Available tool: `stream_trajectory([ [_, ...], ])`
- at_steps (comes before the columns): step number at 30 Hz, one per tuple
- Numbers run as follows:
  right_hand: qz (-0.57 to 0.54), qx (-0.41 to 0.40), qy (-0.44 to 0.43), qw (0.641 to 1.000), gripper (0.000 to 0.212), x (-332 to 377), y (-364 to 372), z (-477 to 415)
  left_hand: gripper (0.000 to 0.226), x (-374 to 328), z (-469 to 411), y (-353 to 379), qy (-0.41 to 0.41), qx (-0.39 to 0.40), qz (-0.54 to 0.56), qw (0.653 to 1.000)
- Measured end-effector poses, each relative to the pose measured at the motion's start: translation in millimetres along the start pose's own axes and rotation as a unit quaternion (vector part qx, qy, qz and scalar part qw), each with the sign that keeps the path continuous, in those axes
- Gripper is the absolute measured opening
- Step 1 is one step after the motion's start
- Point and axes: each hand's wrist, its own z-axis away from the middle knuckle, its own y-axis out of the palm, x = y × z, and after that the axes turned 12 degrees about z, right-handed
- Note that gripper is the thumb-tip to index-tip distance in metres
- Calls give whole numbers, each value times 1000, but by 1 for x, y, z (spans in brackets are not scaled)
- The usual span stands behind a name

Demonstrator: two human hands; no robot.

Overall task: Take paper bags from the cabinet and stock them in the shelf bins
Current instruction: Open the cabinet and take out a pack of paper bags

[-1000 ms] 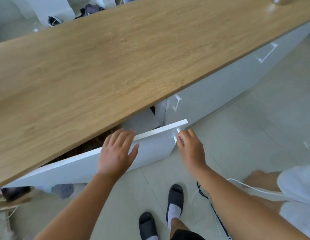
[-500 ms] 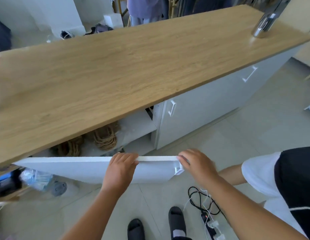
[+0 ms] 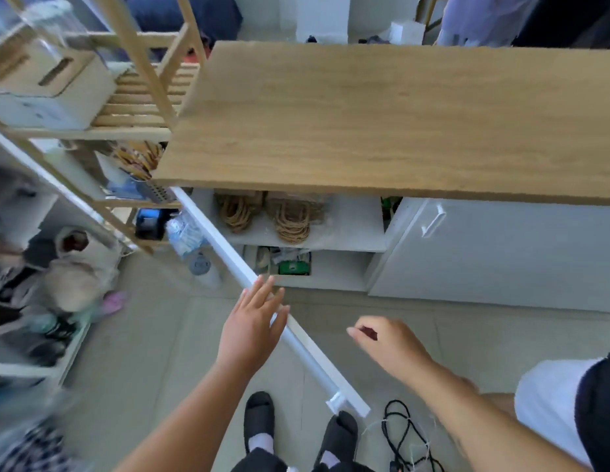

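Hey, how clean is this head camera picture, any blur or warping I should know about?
Head view: motion blur smears the left edge and bottom-left corner; the wooden shelf rack looks soft. The countertop, the paper bags in the cabinet and the left hand on the open door are fairly sharp. Wide-angle bending curves the edges. Lighting is even, without harsh glare.

Both forearms are bare to the elbow, with no sleeves, watch or rings showing on the left hand point(image 3: 252, 330) or right hand point(image 3: 392, 345). The person wears white shorts point(image 3: 549, 400), a black top point(image 3: 600, 403), and black slides point(image 3: 259, 417) over white socks point(image 3: 261, 441).
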Motion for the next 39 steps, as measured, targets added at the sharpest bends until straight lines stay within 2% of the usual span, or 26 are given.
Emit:
stream_trajectory([
  [2, 25, -7, -33, 999, 19, 18, -6, -16, 57, 1, 18, -3, -40, -9, -13, 999],
  [8, 92, -30, -211, 973, 39, 108, 4, -77, 54, 8, 64, -22, -124, -40, -46, 990],
  [11, 169, -7, -290, 942, 51, 165, 19, -93, 51, 20, 80, -34, -152, -37, -70, 985],
  [16, 322, 23, -385, 865, 66, 233, 53, -95, 44, 57, 109, -47, -195, -54, -63, 977],
  [21, 364, 12, -376, 852, 74, 268, 85, -96, 63, 86, 125, -73, -215, -84, -86, 969],
  [23, 376, 5, -372, 848, 73, 285, 97, -96, 64, 101, 130, -82, -240, -81, -120, 960],
  [26, 400, -9, -368, 839, 74, 310, 113, -98, 59, 116, 136, -96, -263, -77, -114, 955],
  [30, 406, -6, -351, 844, 75, 345, 128, -102, 60, 139, 133, -125, -317, -53, -91, 942],
  [39, 395, 12, -317, 862, 76, 391, 141, -114, 71, 180, 131, -160, -342, -27, -95, 935],
])
